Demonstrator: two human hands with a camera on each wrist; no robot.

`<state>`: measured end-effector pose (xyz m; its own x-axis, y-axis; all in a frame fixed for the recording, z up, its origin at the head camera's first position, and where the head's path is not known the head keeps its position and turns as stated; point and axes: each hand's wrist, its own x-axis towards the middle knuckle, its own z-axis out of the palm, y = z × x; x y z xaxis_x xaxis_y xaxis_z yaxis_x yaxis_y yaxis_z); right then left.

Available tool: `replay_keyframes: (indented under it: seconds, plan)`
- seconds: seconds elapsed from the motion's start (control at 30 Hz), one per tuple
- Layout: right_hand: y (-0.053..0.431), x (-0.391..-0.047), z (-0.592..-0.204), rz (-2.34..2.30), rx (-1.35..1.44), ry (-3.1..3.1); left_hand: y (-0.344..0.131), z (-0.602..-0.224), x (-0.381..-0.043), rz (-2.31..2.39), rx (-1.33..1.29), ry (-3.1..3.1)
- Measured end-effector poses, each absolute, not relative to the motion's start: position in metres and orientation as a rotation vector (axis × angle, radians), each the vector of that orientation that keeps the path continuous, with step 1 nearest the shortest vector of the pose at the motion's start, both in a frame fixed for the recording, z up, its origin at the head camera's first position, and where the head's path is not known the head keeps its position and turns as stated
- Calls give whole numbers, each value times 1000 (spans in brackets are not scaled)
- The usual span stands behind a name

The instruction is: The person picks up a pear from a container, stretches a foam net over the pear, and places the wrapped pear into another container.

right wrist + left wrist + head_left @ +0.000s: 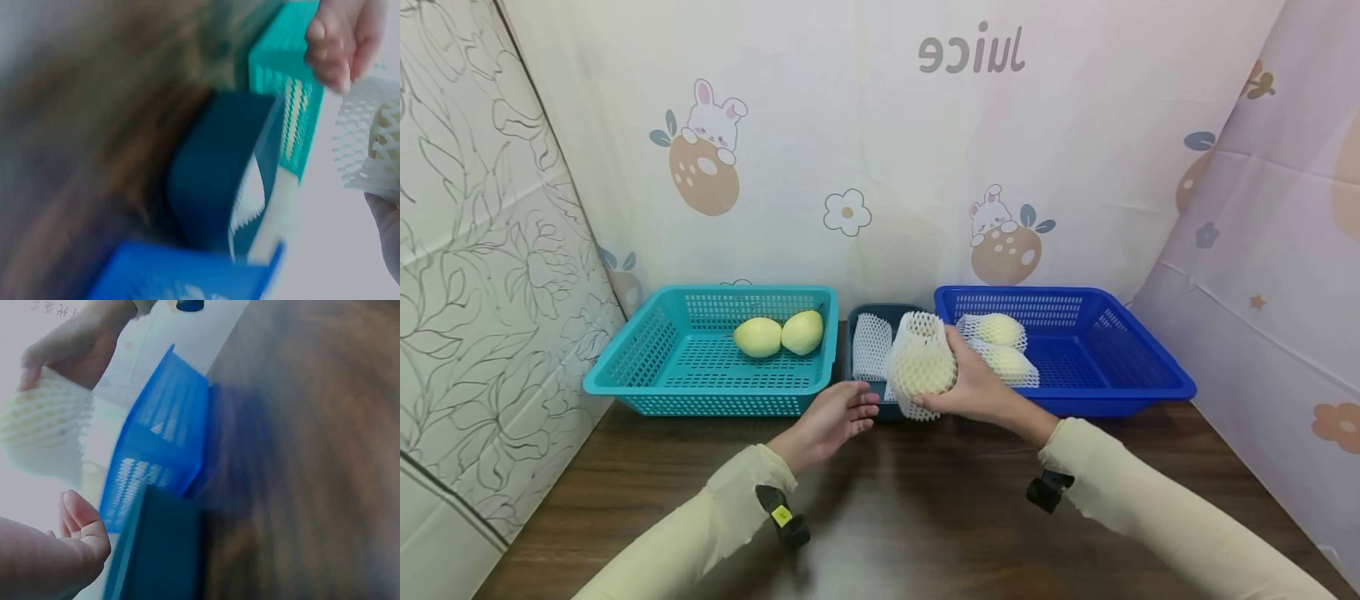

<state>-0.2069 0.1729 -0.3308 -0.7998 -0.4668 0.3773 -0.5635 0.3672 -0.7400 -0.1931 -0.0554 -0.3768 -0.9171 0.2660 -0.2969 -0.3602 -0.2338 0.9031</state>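
My right hand grips a pear in a white foam net sleeve, raised over the small dark bin in the middle. In the left wrist view the sleeved pear hangs from the right hand's fingers, above my left hand. My left hand is just left of it, its fingers loosely bent and holding nothing. Inside the dark bin lies a flattened foam net sleeve, while another is partly hidden behind the held pear. The right wrist view shows the sleeve's open end facing the left hand.
To the left, a teal basket holds two bare pears. To the right stands a blue basket with two sleeved pears at its left end. All stand on a dark wooden table before a printed cloth.
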Motion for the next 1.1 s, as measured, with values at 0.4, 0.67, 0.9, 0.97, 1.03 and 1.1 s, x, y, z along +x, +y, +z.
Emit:
replay_keyframes:
  seconds: [0.4,0.67,0.9,0.97,1.03,1.1]
  plan:
    - [230,-241,-279,1092,796,-2621,-105,-338,-210,1958,110,2300]
    - [265,-266,-247,948,779,-2638,-130,-353,-218,1484,274,2809]
    - [285,-283,-232,788,765,-2677,-132,-368,-218,904,334,3120]
    - [290,-288,-232,759,749,-2704,-130,-372,-217,817,356,3149]
    - [295,-292,-234,751,742,-2725,-129,-375,-217,747,382,3174]
    - [302,-296,-236,748,736,-2744,-127,-377,-216,672,412,3201]
